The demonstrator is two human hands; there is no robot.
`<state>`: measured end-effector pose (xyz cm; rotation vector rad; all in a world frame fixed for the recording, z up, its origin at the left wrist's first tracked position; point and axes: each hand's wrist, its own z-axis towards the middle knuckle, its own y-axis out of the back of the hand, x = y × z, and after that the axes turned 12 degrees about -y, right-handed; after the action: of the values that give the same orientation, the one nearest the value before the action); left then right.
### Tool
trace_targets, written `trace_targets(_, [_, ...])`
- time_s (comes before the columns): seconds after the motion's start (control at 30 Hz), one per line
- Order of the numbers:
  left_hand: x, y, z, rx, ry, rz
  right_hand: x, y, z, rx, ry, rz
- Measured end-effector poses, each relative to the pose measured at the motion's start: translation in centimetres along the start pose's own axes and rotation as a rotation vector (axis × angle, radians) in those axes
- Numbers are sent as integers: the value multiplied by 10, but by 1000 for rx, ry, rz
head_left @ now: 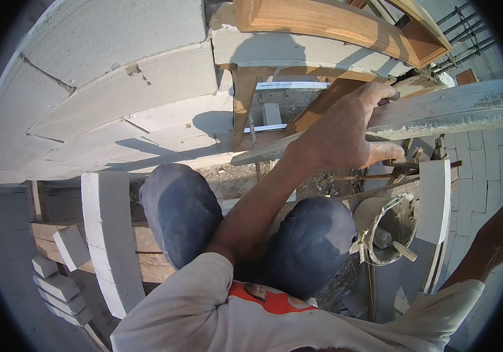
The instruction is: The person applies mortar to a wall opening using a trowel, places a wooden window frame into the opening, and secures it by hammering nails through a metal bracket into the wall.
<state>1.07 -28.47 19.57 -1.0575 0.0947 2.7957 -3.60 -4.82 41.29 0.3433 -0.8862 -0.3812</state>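
My left hand (345,126) reaches across my knees and is closed around a long grey metal straightedge (451,108). Its fingers lie over the upper edge and the thumb underneath. The bar slants from beside the wooden frame up to the right rim of the view, passing behind my wrist. My right forearm (489,243) rises along the right rim toward the bar's end. The right hand there is dark and cut off by the rim, so its fingers are hidden. A mortar-crusted bucket (366,220) stands beyond my right knee, with a tool handle (404,251) sticking out.
A white block wall (128,88) fills the left side. Wooden frames (322,20) stand at the top, with steel rebar (468,35) at the upper right. A long white block (109,234) stands left of my knees, near several smaller blocks (58,286). Planks and rubble lie below.
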Motion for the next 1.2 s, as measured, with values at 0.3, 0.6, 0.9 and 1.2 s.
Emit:
trace_targets(0.3, [28,69,-7,-279,-254,582,29,-118,-37,137,219,-278])
trace_targets(0.6, [15,141,-57,-115,583,993,33,-250,-20,193,326,-202])
trace_targets(0.9, [51,174,-93,4,737,1130,38,-328,8,148,203,12])
trace_targets(1.2, [51,144,-73,-115,836,1219,25,-317,-13,161,288,-160])
